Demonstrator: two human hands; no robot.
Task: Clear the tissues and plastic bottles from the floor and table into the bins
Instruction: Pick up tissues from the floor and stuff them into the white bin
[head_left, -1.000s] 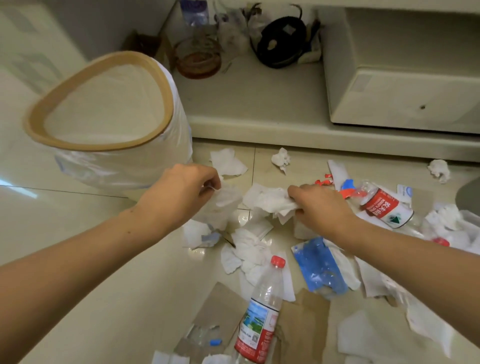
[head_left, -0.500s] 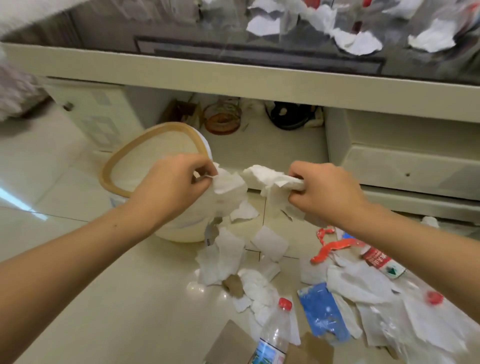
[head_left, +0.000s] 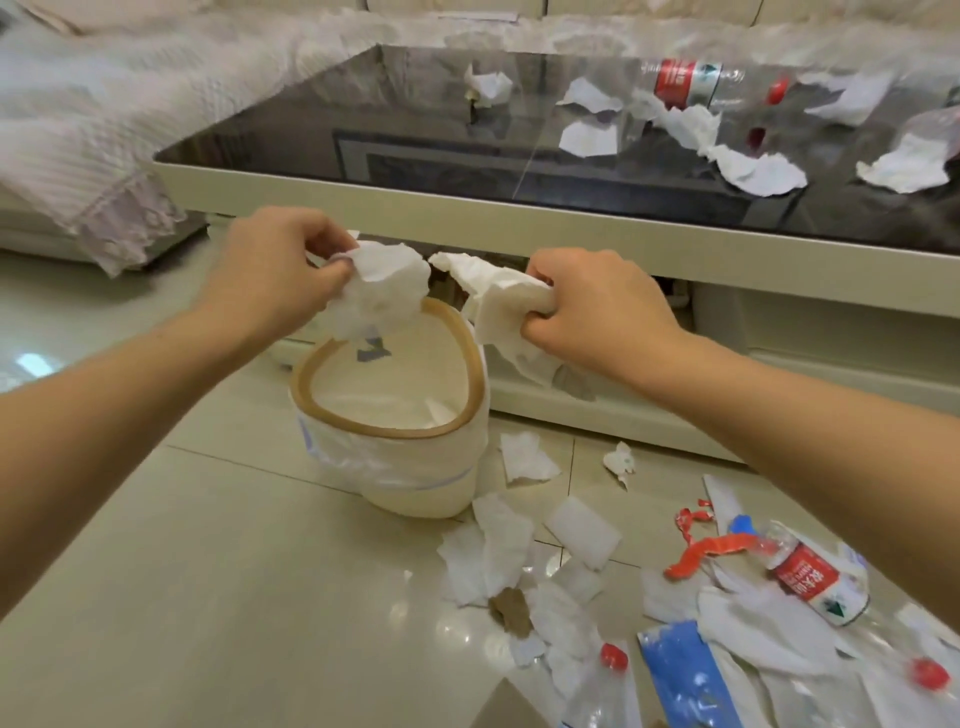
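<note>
1. Both hands are raised above the bin, each with fingers curled around tissue: the left hand (head_left: 275, 265) pinches a crumpled white wad (head_left: 382, 288) that hangs over the far part of the bin's opening, and the right hand (head_left: 587, 304) grips a folded tissue (head_left: 493, 304) at the bin's right edge.
2. Below them the cream bin (head_left: 415, 467), lined with a white bag and topped by a tan rim, stands on the pale tiled floor (head_left: 182, 571), just in front of the table's lower shelf.
3. Right of the bin, loose tissues (head_left: 493, 556) lie scattered on the floor, with a brown scrap among them.
4. Further right, a red-labelled plastic bottle (head_left: 810, 577) lies on its side beside a red plastic strip (head_left: 706, 553), and a blue packet (head_left: 685, 675) lies near the lower edge.
5. On the dark glass table (head_left: 363, 135) behind, more torn tissues (head_left: 748, 166) lie toward the right, near another red-labelled bottle (head_left: 685, 83).
</note>
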